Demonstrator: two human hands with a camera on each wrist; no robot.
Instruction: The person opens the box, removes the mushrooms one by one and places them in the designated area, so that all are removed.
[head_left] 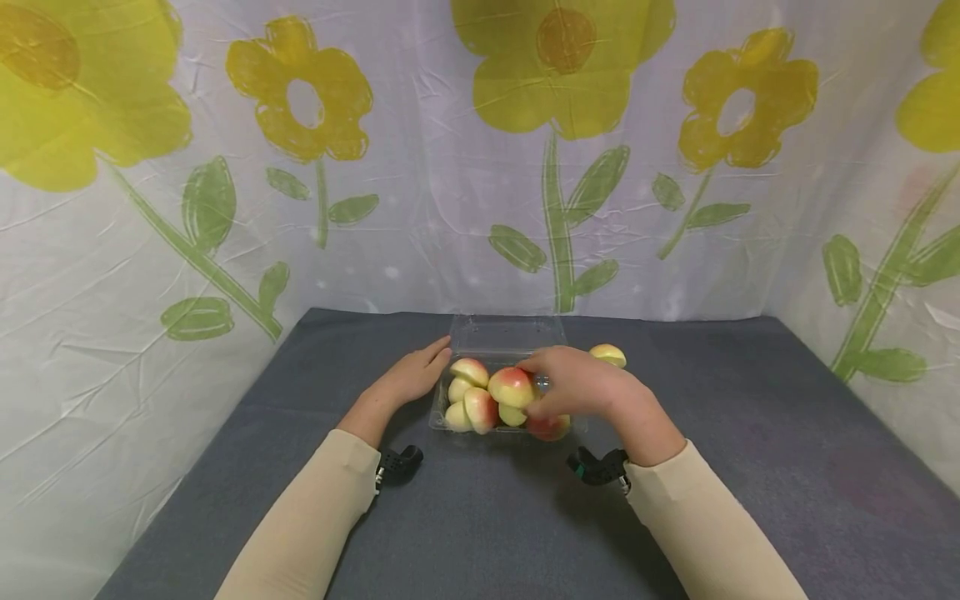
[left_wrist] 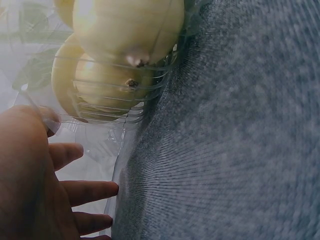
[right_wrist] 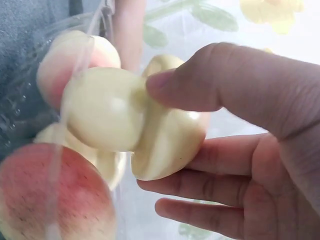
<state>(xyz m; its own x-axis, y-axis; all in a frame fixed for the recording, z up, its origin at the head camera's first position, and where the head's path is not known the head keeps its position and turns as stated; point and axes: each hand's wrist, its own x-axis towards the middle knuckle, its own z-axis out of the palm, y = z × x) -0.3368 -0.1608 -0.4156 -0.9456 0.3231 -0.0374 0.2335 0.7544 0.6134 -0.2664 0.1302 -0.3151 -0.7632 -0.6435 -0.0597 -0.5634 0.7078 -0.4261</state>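
Note:
A clear plastic clamshell box [head_left: 442, 421] holds several mushrooms with red-and-yellow caps and round pale stems, among them one mushroom [head_left: 480, 408] at the front. My right hand [head_left: 577, 383] pinches another mushroom [right_wrist: 170, 142] over the box's right half, thumb against the stem side and fingers behind the cap. On the box's left side, my left hand [head_left: 411, 375] lies with fingers extended. In the left wrist view, those fingers [left_wrist: 90, 192] are spread, with the thumb at the box's rim and the pale mushroom stems [left_wrist: 107, 82] visible through the ribbed wall.
The box's transparent lid [head_left: 510, 333] is hinged back, away from me. One more mushroom [head_left: 609, 355] lies behind my right hand on the dark grey tablecloth [head_left: 480, 517]. A flower-printed curtain [head_left: 420, 167] hangs behind the table.

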